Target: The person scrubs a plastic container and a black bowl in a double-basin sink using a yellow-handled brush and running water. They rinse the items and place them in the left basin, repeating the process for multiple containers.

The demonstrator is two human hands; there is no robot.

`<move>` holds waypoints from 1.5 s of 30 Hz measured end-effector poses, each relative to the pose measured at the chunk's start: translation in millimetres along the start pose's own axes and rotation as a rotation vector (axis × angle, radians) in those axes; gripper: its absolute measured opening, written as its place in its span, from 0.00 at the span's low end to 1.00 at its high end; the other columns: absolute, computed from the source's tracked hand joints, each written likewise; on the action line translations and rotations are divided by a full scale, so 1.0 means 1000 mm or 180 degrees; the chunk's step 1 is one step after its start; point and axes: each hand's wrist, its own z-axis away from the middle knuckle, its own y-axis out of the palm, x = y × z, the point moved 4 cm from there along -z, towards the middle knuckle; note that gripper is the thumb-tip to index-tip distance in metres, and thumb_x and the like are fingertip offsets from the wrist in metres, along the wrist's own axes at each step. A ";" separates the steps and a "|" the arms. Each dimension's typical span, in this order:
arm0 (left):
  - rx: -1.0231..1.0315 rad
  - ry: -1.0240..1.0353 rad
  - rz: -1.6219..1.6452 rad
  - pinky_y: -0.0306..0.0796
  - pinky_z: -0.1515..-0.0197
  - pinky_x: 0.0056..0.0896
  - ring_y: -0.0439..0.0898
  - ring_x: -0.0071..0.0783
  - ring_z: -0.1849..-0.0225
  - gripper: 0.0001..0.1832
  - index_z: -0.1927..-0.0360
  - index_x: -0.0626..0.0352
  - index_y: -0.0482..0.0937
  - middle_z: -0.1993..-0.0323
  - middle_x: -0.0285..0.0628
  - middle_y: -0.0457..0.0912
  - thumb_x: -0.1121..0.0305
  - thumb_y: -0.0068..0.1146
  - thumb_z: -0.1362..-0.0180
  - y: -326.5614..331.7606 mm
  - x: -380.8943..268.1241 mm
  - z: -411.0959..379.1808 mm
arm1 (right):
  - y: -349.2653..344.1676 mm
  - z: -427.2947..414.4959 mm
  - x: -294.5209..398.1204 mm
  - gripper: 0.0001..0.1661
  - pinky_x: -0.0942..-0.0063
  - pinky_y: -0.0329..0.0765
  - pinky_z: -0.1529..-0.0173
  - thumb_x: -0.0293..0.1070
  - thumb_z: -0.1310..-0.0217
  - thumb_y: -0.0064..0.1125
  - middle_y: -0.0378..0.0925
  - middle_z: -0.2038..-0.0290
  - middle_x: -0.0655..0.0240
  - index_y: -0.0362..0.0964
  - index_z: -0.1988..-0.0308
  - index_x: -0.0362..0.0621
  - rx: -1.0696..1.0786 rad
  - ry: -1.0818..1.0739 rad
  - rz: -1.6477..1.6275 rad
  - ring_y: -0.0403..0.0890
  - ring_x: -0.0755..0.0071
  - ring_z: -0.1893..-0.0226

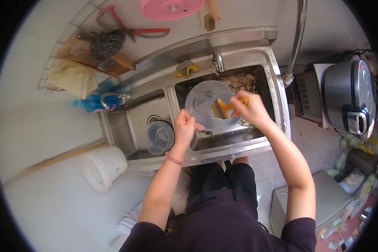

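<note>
My left hand (186,123) grips the rim of a clear plastic bowl (198,104), which is held tilted over the right basin (258,134) of a steel sink. In my right hand (252,107) is a yellow-handled brush (221,108), its bristles inside the bowl or against its wall. Behind the bowl, wet brown scraps (239,83) lie in the same basin, partly hidden by the bowl and my hand. Another clear plastic tub (160,137) stands in the left basin (132,116), close to its drain.
A tap (219,60) rises behind the right basin, with a yellow-edged scrubber (186,68) beside it. Blue detergent (97,102) lies near a second tap (108,97). A white bucket (105,167) is at the left front. A rice cooker (349,94) stands to the right.
</note>
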 end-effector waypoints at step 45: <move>0.0280 -0.0233 0.0201 0.82 0.74 0.29 0.87 0.43 0.73 0.11 0.72 0.57 0.61 0.75 0.41 0.74 0.85 0.42 0.40 0.028 0.046 -0.037 | -0.001 -0.013 -0.051 0.04 0.69 0.82 0.60 0.21 0.39 0.61 0.84 0.67 0.54 0.75 0.62 0.36 -0.0702 -0.0320 0.0490 0.88 0.57 0.64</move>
